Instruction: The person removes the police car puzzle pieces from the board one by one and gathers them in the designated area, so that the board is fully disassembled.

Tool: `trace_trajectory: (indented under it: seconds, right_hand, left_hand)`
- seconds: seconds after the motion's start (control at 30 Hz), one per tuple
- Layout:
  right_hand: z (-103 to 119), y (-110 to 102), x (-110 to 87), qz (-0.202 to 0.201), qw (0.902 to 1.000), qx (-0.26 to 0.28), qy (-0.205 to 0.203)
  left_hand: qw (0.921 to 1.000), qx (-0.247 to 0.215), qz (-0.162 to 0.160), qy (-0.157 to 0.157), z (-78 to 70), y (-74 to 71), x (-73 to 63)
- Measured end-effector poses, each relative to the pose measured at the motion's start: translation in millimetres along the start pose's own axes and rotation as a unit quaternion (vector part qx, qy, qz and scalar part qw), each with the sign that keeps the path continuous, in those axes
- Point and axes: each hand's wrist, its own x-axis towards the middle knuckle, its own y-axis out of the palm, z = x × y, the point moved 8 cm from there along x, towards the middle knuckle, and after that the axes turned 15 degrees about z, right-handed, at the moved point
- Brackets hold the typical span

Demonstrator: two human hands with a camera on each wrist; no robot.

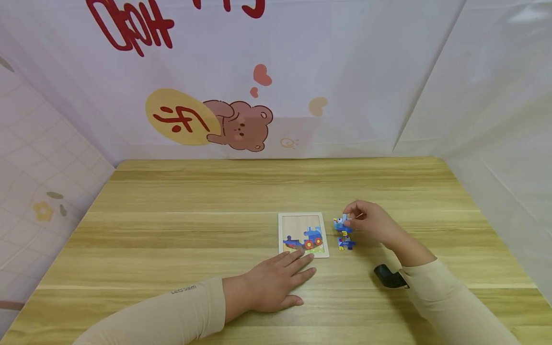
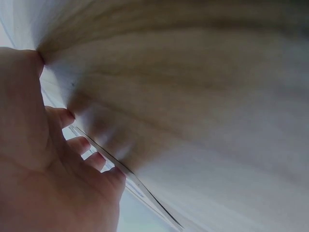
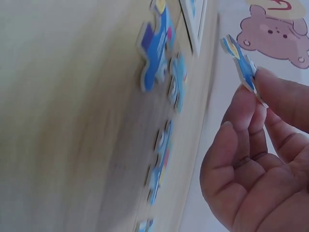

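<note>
A shallow wooden puzzle board lies on the table, with a partly assembled train picture in its lower half. My left hand rests palm down, fingers spread, its fingertips at the board's near edge; the left wrist view shows those fingers at the thin edge. To the right of the board, my right hand pinches a blue and yellow jigsaw piece between thumb and fingers, raised over the table in the right wrist view. Below it lie loose jigsaw pieces, one a larger blue piece.
The wood-grain table runs back to a white printed curtain with a bear picture. A black curved fitting sticks out at the right wrist. More jigsaw pieces lie in a row in the right wrist view.
</note>
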Motion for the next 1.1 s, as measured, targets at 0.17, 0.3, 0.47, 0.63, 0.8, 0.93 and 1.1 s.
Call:
trace_trajectory:
  seconds: [0.17, 0.3, 0.47, 0.63, 0.8, 0.93, 1.1]
  right_hand:
    - [-6, -3, -7.7, 0.011, 0.9999, -0.007, 0.001]
    - [-13, -4, -12.4, 0.018, 0.9998, 0.001, 0.006]
    - [-21, -4, -16.4, 0.032, 0.9994, 0.001, 0.014]
    - [-27, -2, -20.9, 0.045, 0.9986, 0.012, 0.026]
    - [-35, -1, -22.8, 0.057, 0.997, 0.032, 0.042]
    - [-37, 0, -23.6, 0.065, 0.9962, 0.031, 0.048]
    - [-39, 1, -24.0, 0.072, 0.9961, 0.028, 0.043]
  left_hand:
    - [1.0, 0.0, -0.002, 0.0, -0.4, 0.0, 0.2]
    - [1.0, 0.001, -0.004, -0.001, -0.7, -0.2, 0.4]
    - [1.0, 0.003, -0.004, -0.002, -0.9, 0.0, 0.6]
    - [0.9999, 0.009, -0.007, -0.002, -0.9, -0.9, 0.4]
    - [0.9998, 0.016, -0.01, -0.002, -0.8, -1.2, 0.6]
    - [0.9996, 0.022, -0.016, -0.001, -1.1, -1.6, 0.2]
    - [0.9996, 0.021, -0.021, 0.002, -1.0, -2.3, -0.2]
